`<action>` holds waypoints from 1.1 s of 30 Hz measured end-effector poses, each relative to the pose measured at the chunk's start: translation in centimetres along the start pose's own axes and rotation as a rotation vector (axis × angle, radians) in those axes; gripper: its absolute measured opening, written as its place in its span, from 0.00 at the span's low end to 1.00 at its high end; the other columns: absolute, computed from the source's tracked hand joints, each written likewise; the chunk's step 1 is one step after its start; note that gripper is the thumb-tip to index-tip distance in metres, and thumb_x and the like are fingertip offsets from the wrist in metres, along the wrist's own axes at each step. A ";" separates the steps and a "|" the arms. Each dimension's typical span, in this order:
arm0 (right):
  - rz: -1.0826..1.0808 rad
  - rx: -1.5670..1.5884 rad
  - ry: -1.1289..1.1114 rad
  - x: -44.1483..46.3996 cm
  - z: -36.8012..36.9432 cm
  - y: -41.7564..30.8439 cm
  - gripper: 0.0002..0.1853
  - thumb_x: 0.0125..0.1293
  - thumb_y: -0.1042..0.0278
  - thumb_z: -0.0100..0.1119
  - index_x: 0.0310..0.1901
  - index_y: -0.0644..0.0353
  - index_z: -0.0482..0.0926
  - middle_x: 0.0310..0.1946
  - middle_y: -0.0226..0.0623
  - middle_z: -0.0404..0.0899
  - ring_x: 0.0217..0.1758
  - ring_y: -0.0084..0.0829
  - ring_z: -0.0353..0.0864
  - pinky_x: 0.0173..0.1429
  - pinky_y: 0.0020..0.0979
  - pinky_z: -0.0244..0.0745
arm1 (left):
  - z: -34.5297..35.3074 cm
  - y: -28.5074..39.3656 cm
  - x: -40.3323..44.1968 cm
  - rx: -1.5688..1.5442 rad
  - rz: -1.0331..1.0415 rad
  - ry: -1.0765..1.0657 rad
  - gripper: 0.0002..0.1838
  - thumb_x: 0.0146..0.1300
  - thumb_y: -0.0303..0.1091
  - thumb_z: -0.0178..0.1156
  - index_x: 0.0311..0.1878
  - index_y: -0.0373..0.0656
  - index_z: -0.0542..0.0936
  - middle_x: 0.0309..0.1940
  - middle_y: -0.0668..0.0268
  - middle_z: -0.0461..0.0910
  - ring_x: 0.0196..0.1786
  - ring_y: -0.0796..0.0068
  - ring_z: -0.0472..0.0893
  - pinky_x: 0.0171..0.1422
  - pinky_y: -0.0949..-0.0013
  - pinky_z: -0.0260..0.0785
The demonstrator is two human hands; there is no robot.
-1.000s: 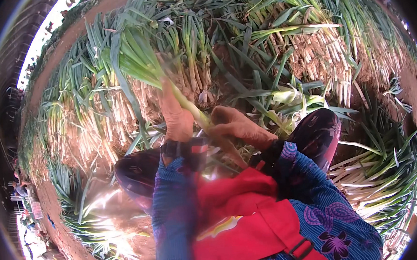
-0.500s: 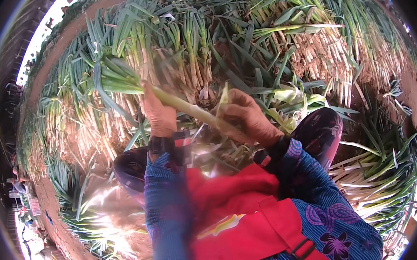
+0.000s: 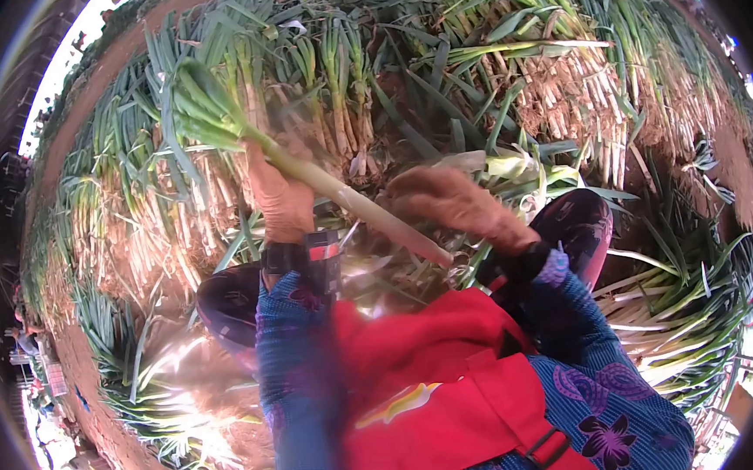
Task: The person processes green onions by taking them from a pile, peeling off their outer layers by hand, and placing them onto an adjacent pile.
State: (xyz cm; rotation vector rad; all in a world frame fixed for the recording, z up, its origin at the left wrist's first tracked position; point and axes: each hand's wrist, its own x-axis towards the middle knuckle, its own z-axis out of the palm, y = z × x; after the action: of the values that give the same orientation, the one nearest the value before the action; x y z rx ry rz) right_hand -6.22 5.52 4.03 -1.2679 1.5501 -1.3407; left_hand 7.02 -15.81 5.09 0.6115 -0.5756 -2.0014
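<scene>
Brown ground [image 3: 98, 368] runs down the far left, well away from the left hand. Lots of green onions [image 3: 129, 191] with leafy tops stand in a row, starting left of the left hand and going on past both hands. The left hand [image 3: 278, 198] is wrapped tight around one long onion [image 3: 347, 193]. Its green leaves poke out up and left of that hand, and its white end slants down to the right, below the right hand's fingers. Down below and between the hands is a red apron [image 3: 443, 431]. The right hand [image 3: 453, 208] is apart from the left and blurry, so I can't tell if it pinches anything. Right of it, more onions lie in a pile [image 3: 653, 320].
</scene>
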 end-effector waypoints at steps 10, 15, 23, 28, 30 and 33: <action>0.033 -0.120 -0.234 -0.1 0.6 -0.5 0.12 0.59 0.70 0.53 0.42 0.66 0.80 0.30 0.46 0.80 0.33 0.37 0.80 0.41 0.35 0.73 | 2.1 -1.7 -1.9 0.110 -0.029 -0.075 0.18 0.72 0.51 0.49 0.41 0.43 0.69 0.27 0.68 0.66 0.26 0.73 0.66 0.33 0.68 0.60; 0.044 -0.262 -0.188 0.1 1.3 0.4 0.13 0.55 0.70 0.53 0.40 0.66 0.80 0.29 0.50 0.79 0.31 0.40 0.79 0.39 0.37 0.73 | 1.9 -2.0 -2.2 0.114 -0.037 -0.090 0.17 0.70 0.51 0.52 0.43 0.45 0.70 0.26 0.71 0.65 0.26 0.75 0.66 0.32 0.67 0.60; 0.201 0.059 -0.110 -0.4 1.2 0.9 0.13 0.57 0.68 0.53 0.40 0.67 0.78 0.25 0.36 0.77 0.30 0.30 0.77 0.38 0.33 0.71 | 2.4 -1.3 -2.4 0.162 -0.066 -0.169 0.13 0.63 0.41 0.60 0.42 0.42 0.73 0.23 0.73 0.62 0.24 0.78 0.62 0.30 0.73 0.55; 0.519 0.243 -0.194 -0.5 0.0 2.3 0.15 0.60 0.61 0.55 0.40 0.66 0.78 0.31 0.33 0.77 0.37 0.25 0.76 0.42 0.28 0.71 | 1.7 0.1 -2.3 -0.079 -0.281 -0.604 0.19 0.59 0.45 0.59 0.42 0.37 0.71 0.22 0.72 0.62 0.23 0.79 0.62 0.29 0.74 0.53; 0.355 -0.480 -0.144 -0.2 0.1 4.3 0.17 0.63 0.59 0.54 0.44 0.65 0.79 0.34 0.34 0.79 0.39 0.24 0.77 0.43 0.28 0.72 | 1.5 0.2 -2.0 -0.115 -0.286 -0.625 0.19 0.59 0.44 0.59 0.42 0.37 0.70 0.23 0.72 0.63 0.22 0.79 0.63 0.28 0.74 0.54; 0.261 -0.315 -0.093 0.0 0.8 4.5 0.21 0.67 0.57 0.53 0.52 0.66 0.77 0.40 0.35 0.80 0.42 0.24 0.79 0.46 0.28 0.74 | 1.1 -0.1 -1.3 -0.112 -0.241 -0.635 0.18 0.59 0.43 0.58 0.42 0.38 0.69 0.22 0.72 0.63 0.21 0.79 0.64 0.28 0.74 0.55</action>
State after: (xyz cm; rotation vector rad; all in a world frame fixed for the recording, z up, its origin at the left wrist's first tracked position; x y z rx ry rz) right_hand -6.51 5.17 -0.51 -1.2397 1.8379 -0.8867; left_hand 6.81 -14.43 6.11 -0.0457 -0.7808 -2.4439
